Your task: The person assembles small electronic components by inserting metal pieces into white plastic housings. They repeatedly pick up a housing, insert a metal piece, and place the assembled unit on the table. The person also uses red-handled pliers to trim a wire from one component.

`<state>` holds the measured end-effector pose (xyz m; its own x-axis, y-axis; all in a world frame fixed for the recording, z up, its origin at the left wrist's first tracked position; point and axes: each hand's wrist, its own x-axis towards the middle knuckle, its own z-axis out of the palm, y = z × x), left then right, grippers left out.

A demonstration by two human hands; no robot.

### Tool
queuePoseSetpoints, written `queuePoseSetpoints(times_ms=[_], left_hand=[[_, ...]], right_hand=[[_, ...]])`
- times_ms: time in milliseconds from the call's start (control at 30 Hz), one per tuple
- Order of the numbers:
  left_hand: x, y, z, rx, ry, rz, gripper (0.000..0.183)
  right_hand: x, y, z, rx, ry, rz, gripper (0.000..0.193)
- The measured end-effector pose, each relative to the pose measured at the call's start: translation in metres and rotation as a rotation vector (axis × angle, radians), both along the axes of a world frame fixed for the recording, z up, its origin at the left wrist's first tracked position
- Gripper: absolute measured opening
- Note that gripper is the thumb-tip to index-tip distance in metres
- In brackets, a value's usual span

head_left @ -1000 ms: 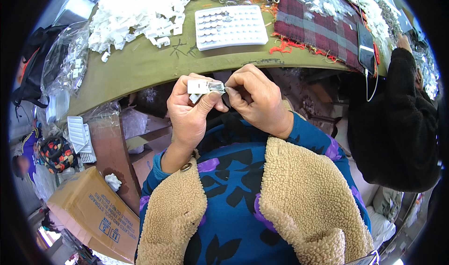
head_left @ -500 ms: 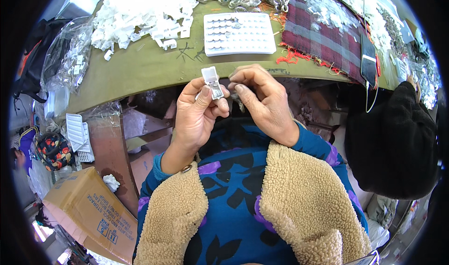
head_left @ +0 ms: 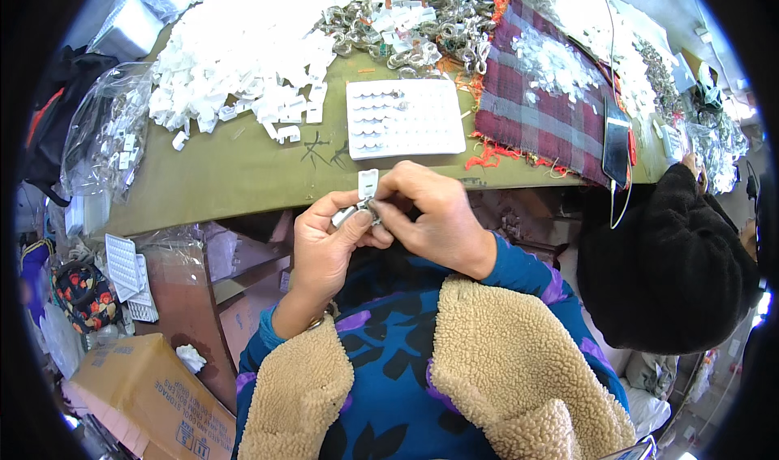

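White plastic is catching the light in a small case [head_left: 368, 185], which I am gripping between the thumb and bent fingers of my left hand [head_left: 326, 237]. One flat flap of it is standing up beyond my fingertips, while the rest is lying partly hidden among them. My right hand [head_left: 438, 217] is coming against the case from the other side, its thumb and forefinger drawing close together at the case's inner part; I cannot tell whether they are pinching anything small.

Just beyond my fingers, the green tabletop [head_left: 203, 180] is spreading out, and a white tray [head_left: 410, 152] with rows of round hollows is lying flat on it, some grey discs filling its left part. Beyond my left fingers, a heap of white plastic pieces [head_left: 243, 62] is covering the table; past the tray, a tangle of metal parts [head_left: 422, 46] is lying. Out beyond my right fingers, a plaid cloth [head_left: 507, 123] is bearing small clear pieces [head_left: 556, 66], with a dark phone [head_left: 616, 144] resting along its edge. Farther right of my fingers, a person in black [head_left: 665, 273] is working at the same table.
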<state>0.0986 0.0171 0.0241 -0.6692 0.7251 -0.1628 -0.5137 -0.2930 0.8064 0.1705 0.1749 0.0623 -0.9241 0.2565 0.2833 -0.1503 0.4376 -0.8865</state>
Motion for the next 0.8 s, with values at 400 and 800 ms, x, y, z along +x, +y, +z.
queuePoseSetpoints(times_ms=[400,800], left_hand=[[-0.018,-0.001,-0.006,0.156,-0.198,-0.060,0.025],[-0.021,-0.001,-0.003,0.214,-0.300,-0.072,0.024]], right_hand=[[-0.037,0.032,-0.013,0.669,0.125,-0.162,0.022],[-0.046,0.034,-0.004,0.632,0.151,-0.026,0.028]])
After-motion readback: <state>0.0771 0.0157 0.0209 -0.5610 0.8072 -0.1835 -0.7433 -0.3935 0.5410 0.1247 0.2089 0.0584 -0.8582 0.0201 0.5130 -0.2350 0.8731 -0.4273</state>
